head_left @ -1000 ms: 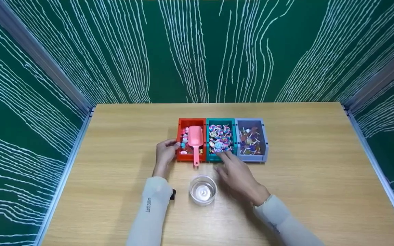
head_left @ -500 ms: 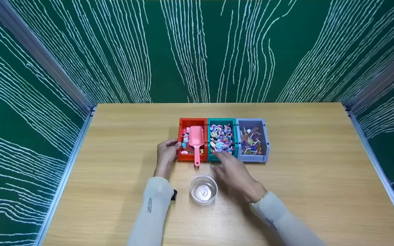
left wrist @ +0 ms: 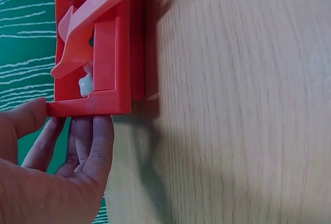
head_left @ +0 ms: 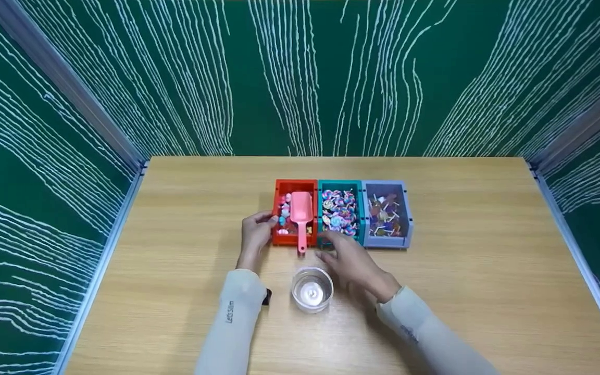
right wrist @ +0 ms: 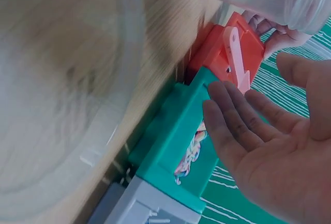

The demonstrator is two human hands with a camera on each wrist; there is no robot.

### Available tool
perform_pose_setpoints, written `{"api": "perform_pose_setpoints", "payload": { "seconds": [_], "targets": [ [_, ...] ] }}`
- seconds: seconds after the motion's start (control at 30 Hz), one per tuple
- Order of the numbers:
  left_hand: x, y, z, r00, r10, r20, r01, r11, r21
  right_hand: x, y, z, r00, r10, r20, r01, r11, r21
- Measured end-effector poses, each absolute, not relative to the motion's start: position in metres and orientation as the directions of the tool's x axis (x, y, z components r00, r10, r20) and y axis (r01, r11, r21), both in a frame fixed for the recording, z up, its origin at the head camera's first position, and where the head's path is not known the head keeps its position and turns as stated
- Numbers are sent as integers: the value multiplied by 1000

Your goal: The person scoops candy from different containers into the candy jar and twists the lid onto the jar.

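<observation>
Pale L sleeve (head_left: pixel 240 312) w/ dark lettering, nearer the person than the teal bin (head_left: pixel 339 183) & well to its L. L hand (head_left: pixel 255 234) also L of teal bin, at far side of red bin (head_left: pixel 296 183); its grip is grasping red bin, thumb at rim, fingers vs. outer side wall. Red bin sits directly L of teal bin, side by side, w/ small pastel pieces (head_left: pixel 283 212) inside. Pink scoop (head_left: pixel 301 207) lies in red bin, so just L of teal bin, handle out over near lip, twd. person. Clear round cup (head_left: pixel 312 294) stands on wood-grain desk (head_left: pixel 185 208), in front of teal bin & a bit L. Teal bin itself holds multicolored swirl lollipop pieces (head_left: pixel 337 211). R hand (head_left: pixel 349 260) at teal bin's near edge, grip released, fingers loosely extended, tips pointing L; can't tell if they touch the bin. Grey-blue bin (head_left: pixel 387 242) adjoins teal bin on R, w/ mixed small pieces on white sticks (head_left: pixel 383 213). R sleeve (head_left: pixel 425 328) nearer than teal bin, off to R. Green wall w/ white wavy lines (head_left: pixel 326 78) behind teal bin.
</observation>
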State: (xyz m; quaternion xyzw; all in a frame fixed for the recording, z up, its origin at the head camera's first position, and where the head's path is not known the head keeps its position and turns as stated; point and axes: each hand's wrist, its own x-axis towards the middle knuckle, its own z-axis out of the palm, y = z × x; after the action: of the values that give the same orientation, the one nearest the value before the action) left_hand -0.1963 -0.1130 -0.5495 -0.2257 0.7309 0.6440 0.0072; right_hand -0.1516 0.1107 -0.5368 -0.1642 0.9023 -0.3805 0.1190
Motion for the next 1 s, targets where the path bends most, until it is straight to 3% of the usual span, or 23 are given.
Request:
{"api": "perform_pose_setpoints", "payload": {
  "seconds": [0.33,0.53,0.8,1.0],
  "targets": [
    [-196,-113,-551,-893,-319,-318,-354,61,933,-162,110,-546,-883,-429,-192,-51,494,-868],
    [-197,-111,-552,-902,-342,-264,-312,91,946,-164,105,-549,-843,-486,-230,63,337,-940],
    [-197,-110,-551,-894,-343,-290,-339,93,936,-163,98,-548,-807,-494,-324,309,115,-944],
    [-196,-111,-551,-900,-338,-274,-322,93,942,-165,94,-548,-782,-498,-375,375,103,-921]
  ]
}}
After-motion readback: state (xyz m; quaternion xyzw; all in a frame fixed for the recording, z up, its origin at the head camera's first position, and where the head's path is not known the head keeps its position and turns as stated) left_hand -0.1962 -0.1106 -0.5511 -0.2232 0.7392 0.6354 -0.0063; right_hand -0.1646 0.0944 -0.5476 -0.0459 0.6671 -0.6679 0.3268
